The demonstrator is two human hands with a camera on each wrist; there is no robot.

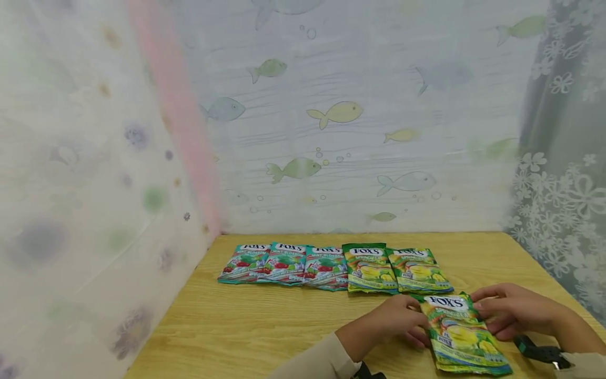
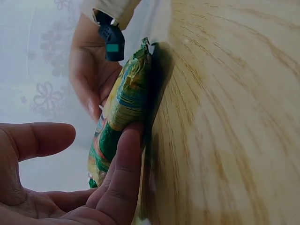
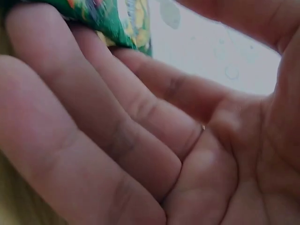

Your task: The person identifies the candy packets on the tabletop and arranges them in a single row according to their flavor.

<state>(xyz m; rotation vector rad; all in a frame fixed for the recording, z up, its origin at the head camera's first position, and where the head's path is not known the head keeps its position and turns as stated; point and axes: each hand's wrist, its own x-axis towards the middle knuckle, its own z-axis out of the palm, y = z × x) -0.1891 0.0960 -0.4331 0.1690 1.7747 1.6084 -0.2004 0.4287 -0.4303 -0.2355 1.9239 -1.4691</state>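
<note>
A green and yellow Fox's Spring Tea candy packet point(image 1: 466, 337) lies near the front right of the table, tilted slightly. My left hand point(image 1: 400, 321) is at its left edge and my right hand point(image 1: 516, 310) at its right. In the left wrist view, nearly straight left fingers point(image 2: 125, 161) touch the side of the packet point(image 2: 124, 108), low by the tabletop, while the thumb stands apart from it. The right wrist view has long, slightly bent fingers point(image 3: 98, 108) against the packet's green end point(image 3: 110, 21), thumb held away.
Behind the hands is a row of candy packets: several lie side by side, with teal Mint Blossom packets point(image 1: 284, 263) on the left and green Spring Tea packets point(image 1: 371, 268) on the right. The wooden table point(image 1: 227, 331) meets patterned curtains point(image 1: 350, 142) at the back and sides.
</note>
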